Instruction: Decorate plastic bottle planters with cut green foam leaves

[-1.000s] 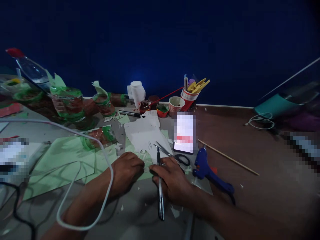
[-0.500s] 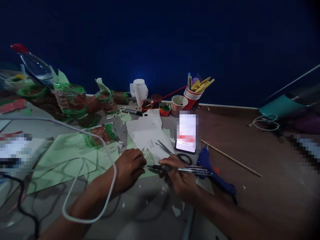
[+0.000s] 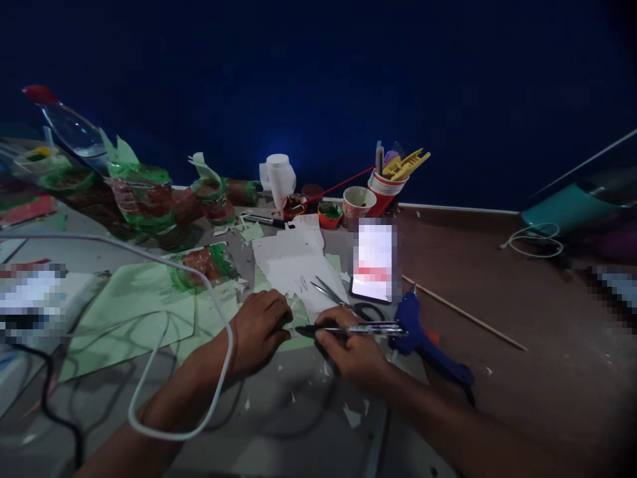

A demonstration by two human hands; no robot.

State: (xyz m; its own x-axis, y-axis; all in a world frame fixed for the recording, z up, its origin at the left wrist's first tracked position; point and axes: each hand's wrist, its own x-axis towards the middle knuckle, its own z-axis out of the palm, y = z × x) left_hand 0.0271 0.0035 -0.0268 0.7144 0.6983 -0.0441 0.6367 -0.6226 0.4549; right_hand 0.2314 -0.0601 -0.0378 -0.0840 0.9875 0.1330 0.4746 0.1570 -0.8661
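Observation:
My right hand point(image 3: 351, 345) is closed round a dark pen point(image 3: 371, 328), whose tip points left at my other hand. Curled fingers on my left hand point(image 3: 261, 325) come together just left of that tip; whatever they pinch is too small or hidden to make out. Pale green paper scraps point(image 3: 297, 309) lie under and beyond the fingertips. Behind both hands, a white paper sheet point(image 3: 286, 259) carries a small drawn mark. Scissors point(image 3: 328, 292) lie partly on this sheet, with black handles right above my right hand.
A blue glue gun point(image 3: 411, 318) and a thin stick point(image 3: 462, 312) lie to the right. A lit phone point(image 3: 373, 262) stands behind the scissors. A white cable point(image 3: 221, 385) loops over my left forearm. Painted bottle pieces point(image 3: 142, 196) and paint cups point(image 3: 359, 200) line the back.
The pen has tilted slightly in my right hand, its back end now a little higher and farther left. My left hand has hardly moved. The whole view has shifted slightly.

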